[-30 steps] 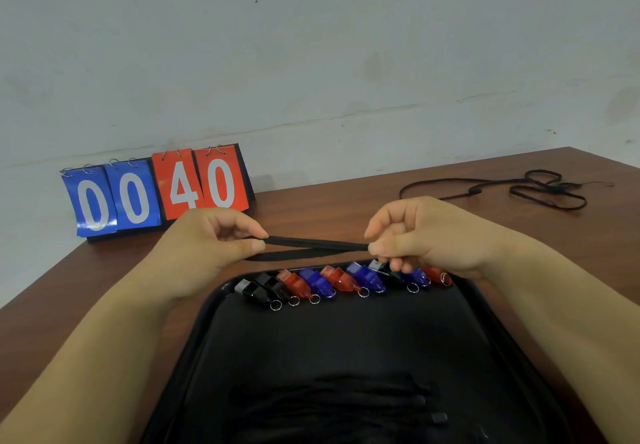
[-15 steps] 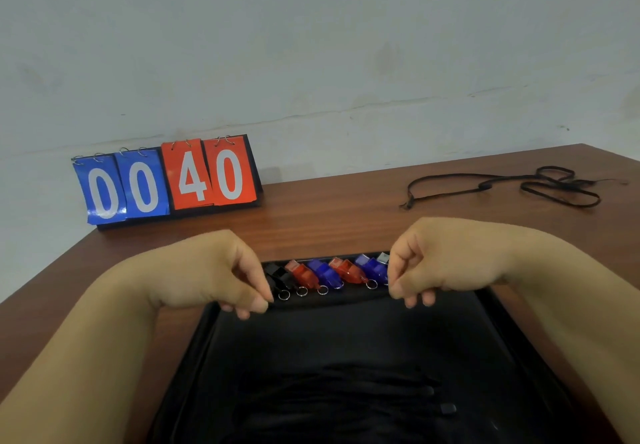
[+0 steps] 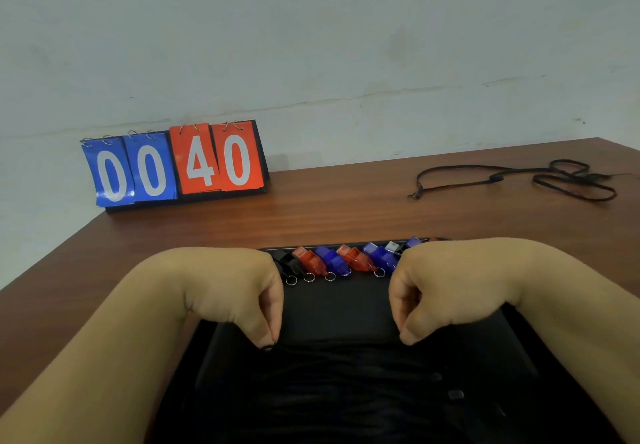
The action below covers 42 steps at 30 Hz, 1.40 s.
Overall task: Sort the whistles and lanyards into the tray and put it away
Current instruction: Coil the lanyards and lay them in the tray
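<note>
A black tray [image 3: 512, 339] lies on the table in front of me. Along its far edge sits a row of black, red and blue whistles [image 3: 341, 260] with metal rings. Several folded black lanyards [image 3: 346, 374] lie in the tray's near half. My left hand [image 3: 239, 291] and my right hand [image 3: 446, 287] each pinch an end of a folded black lanyard [image 3: 339, 342], held low over the tray at the far side of the pile. The strap is hard to tell from the black tray. One loose black lanyard [image 3: 540, 178] lies on the table at the far right.
A flip scoreboard [image 3: 173, 166] reading 00 and 40 stands at the table's far left against the pale wall. The brown wooden table [image 3: 346, 208] ends at its left edge close to the tray.
Both hands have come down and toward me with the folded lanyard, from above the whistle row to the pile in the tray's near half. The camera has tilted.
</note>
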### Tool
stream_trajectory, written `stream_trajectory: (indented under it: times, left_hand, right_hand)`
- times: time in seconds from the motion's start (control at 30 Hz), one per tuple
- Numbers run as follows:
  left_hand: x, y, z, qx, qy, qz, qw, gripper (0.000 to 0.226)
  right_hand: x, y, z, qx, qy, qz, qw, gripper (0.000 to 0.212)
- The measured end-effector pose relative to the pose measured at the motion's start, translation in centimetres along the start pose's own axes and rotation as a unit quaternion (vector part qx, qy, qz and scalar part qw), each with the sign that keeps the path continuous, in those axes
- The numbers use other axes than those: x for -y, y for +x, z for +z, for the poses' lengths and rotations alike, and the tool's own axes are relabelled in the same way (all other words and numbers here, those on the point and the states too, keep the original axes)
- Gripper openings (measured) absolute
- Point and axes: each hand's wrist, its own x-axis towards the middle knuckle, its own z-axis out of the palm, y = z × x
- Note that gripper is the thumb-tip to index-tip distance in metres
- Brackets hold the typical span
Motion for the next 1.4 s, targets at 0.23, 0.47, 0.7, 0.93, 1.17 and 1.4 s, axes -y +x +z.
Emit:
stream_trajectory:
  times: [0.23,0.47,0.7,0.93,1.17,1.4]
  left_hand:
    - [-0.2,0.4,0.7,-0.021,0.091,0.022,0.995,0.009]
    - [-0.1,0.8,0.1,-0.011,0.054,0.028,0.998,0.005]
    - [-0.9,2.1,0.4,-0.088,0.004,0.067,0.994,0.011]
    - [-3.0,3.9,-0.5,-0.204,-0.007,0.091,0.975,0.015]
    - [-10.3,8.3,-3.4,-0.229,0.059,0.101,0.966,0.027]
    - [-18.5,19.7,-2.1,-0.241,0.085,0.135,0.957,0.051]
  right_hand:
    - [-0.3,0.0,-0.2,0.019,0.015,-0.012,1.0,0.01]
    - [-0.6,0.3,-0.3,-0.003,0.02,-0.038,0.999,0.009]
    - [-1.1,1.0,-0.6,-0.143,0.048,-0.057,0.987,0.008]
    - [-4.2,1.6,-2.0,-0.3,0.072,-0.012,0.951,0.007]
    - [-11.0,-0.5,-6.3,-0.306,0.057,0.106,0.944,0.029]
    - [-25.9,-5.8,-5.2,-0.401,0.082,0.371,0.833,0.079]
